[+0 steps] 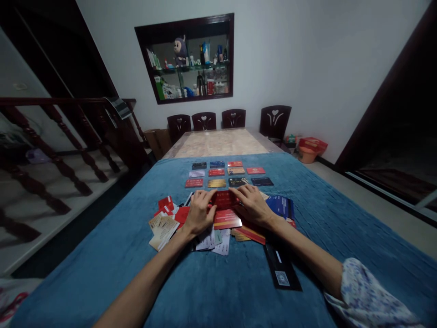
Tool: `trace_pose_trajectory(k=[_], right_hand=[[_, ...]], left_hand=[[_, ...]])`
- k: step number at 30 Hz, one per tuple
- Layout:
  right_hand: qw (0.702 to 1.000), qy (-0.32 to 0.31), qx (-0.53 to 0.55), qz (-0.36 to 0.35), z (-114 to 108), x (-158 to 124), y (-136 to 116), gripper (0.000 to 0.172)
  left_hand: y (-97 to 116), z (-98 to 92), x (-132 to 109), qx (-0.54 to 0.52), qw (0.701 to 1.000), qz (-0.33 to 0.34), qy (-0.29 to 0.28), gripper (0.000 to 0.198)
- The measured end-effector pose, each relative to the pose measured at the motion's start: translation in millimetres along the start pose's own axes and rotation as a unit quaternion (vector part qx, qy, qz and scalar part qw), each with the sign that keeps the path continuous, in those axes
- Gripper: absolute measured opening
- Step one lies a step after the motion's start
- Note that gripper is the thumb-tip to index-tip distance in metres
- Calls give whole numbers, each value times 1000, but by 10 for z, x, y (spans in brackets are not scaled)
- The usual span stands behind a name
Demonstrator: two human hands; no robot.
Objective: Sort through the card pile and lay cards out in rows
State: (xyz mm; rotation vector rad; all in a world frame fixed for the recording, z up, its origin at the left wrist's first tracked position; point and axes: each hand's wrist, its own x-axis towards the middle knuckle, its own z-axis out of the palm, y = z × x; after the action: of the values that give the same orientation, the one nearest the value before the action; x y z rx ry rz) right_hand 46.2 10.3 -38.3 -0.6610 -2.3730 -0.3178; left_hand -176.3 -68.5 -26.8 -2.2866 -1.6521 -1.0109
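Between both hands is a dark red card holder (223,199), tilted up over the pile. My left hand (200,212) pinches its left edge. On its right edge, the fingers of my right hand (252,205) are closed. Just below it lies a red card or sleeve (228,218) with a yellow stripe. Around my hands spreads a loose heap of cards and paper sleeves, with beige slips (164,230) at the left, white slips (222,241) in front and a blue sleeve (280,206) at the right. Beyond the hands, several cards (216,183) lie in rows.
A blue cloth (129,273) covers the near part of the long table, and its bare stone top (218,142) shows beyond. A black sleeve (282,269) with a square code lies by my right forearm. Dark chairs (276,120) stand around the far end.
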Motion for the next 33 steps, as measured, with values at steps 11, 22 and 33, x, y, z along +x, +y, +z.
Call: trace_pose_trajectory(k=[11, 22, 33], right_hand=[[1000, 5, 9, -17, -64, 7, 44, 52], [998, -34, 46, -37, -91, 32, 92, 54], [992, -124, 9, -35, -146, 253, 149, 52]], left_hand=[[8, -79, 15, 51, 997, 23, -44, 55], [3, -133, 97, 108, 987, 61, -100, 52], [-46, -219, 206, 73, 988, 27, -134, 51]])
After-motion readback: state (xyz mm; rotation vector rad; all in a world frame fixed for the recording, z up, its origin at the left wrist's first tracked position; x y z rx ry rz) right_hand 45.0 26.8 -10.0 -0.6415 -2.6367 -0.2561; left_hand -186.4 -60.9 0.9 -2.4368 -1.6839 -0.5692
